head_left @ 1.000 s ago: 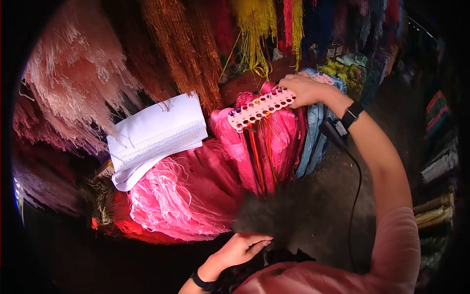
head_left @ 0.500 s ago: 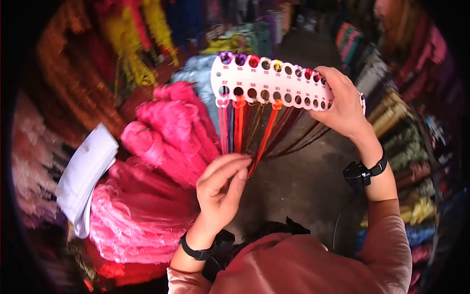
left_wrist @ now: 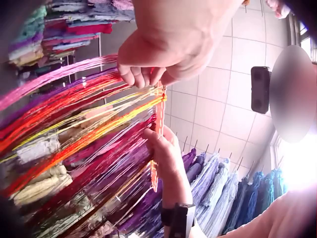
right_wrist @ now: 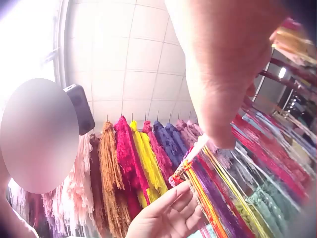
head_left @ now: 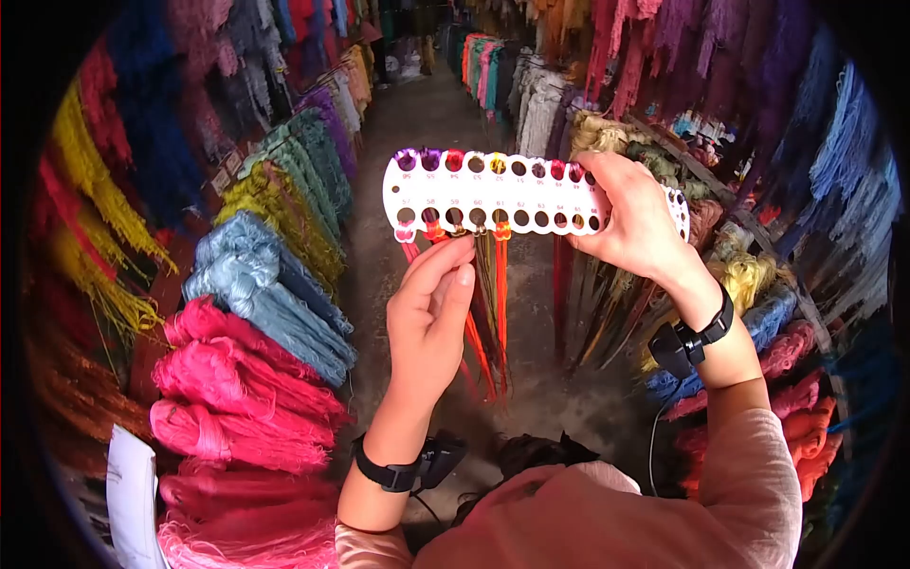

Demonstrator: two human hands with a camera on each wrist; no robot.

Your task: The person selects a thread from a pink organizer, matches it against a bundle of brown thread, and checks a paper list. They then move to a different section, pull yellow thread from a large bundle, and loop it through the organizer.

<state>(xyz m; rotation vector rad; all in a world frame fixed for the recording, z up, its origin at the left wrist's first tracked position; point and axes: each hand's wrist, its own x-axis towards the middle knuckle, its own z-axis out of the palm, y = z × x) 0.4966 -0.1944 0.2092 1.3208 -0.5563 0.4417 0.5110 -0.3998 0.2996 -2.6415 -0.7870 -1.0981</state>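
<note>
My right hand (head_left: 640,213) grips the right part of a long white thread card (head_left: 455,194), thumb below and fingers over the top. Numbered holes with scalloped edges run along both sides of the card. Coloured threads (head_left: 501,303) in pink, orange, red and brown hang knotted from its lower holes; purple, red and yellow loops sit in the upper ones. Just under the card's left part, my left hand (head_left: 427,322) pinches threads near the knots between thumb and fingers. From the left wrist view, the threads (left_wrist: 59,134) fan out away from the card's edge.
Bright pink skeins (head_left: 246,389) and a light blue bundle (head_left: 265,284) lie on the left side, with folded white paper (head_left: 133,493) at the near left. More yarn hangs on racks along both sides of a dark floor aisle (head_left: 408,104).
The view has swung from the pink skeins toward the aisle. My right hand has brought the card away from the skeins to in front of me, and my left hand has risen to its threads.
</note>
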